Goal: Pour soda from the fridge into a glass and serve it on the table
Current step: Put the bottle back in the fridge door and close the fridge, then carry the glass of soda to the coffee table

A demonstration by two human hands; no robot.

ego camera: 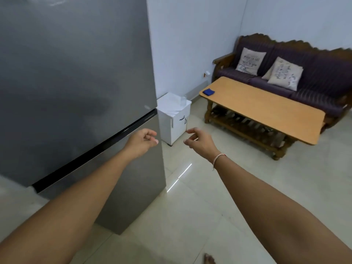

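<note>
A tall grey fridge (72, 77) fills the left of the head view, both doors closed, a black band between them. My left hand (143, 139) hovers at the fridge's right edge near that band, fingers loosely curled, holding nothing. My right hand (198, 140) is raised beside it over the floor, fingers apart and empty. A clear glass (183, 100) stands on a small white cabinet (176, 119) just right of the fridge. The low wooden table (262, 109) stands further right. No soda is visible.
A blue cloth (208, 91) lies on the table's far left corner. A dark purple sofa (308, 77) with two cushions runs along the wall behind the table. Pale tiled floor (219, 206) spreads between me and the table. A bare foot (209, 259) shows at the bottom.
</note>
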